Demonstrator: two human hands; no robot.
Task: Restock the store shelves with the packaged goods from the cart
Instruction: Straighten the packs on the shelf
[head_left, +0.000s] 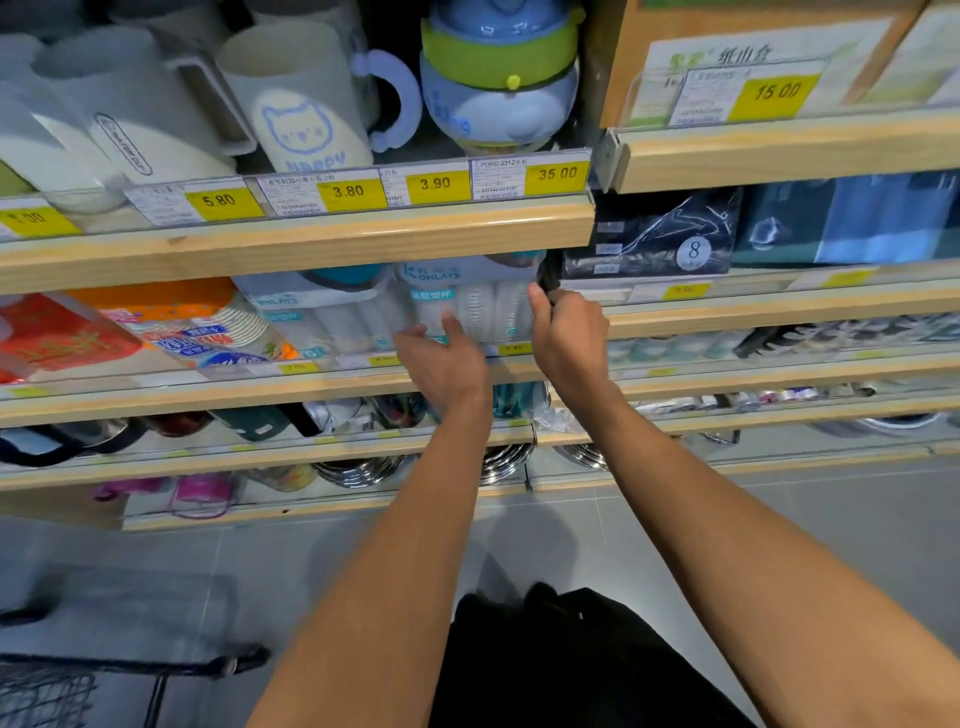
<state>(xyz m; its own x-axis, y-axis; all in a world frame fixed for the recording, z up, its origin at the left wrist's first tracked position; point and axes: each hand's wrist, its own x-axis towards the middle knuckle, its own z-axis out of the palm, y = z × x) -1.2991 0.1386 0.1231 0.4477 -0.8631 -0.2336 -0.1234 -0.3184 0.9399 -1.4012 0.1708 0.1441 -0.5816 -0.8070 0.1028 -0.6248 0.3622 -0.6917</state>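
A clear pack of plastic cups (480, 306) with a white and teal label stands on the second wooden shelf (311, 387), at its right end. My left hand (441, 358) presses against the pack's lower front with fingers spread. My right hand (569, 325) grips the pack's right edge, thumb up beside the black shelf upright. A second, similar cup pack (332, 317) leans just to the left. The cart (47, 691) shows only as a dark wire corner at the bottom left.
The top shelf (291, 244) overhangs closely above the pack, carrying mugs and a blue-green kids' bottle (498, 73). Paper-cup packs (197, 327) fill the left of the second shelf. Lower shelves hold flasks and steel bowls. A second shelving bay (779, 306) adjoins on the right. Grey floor lies below.
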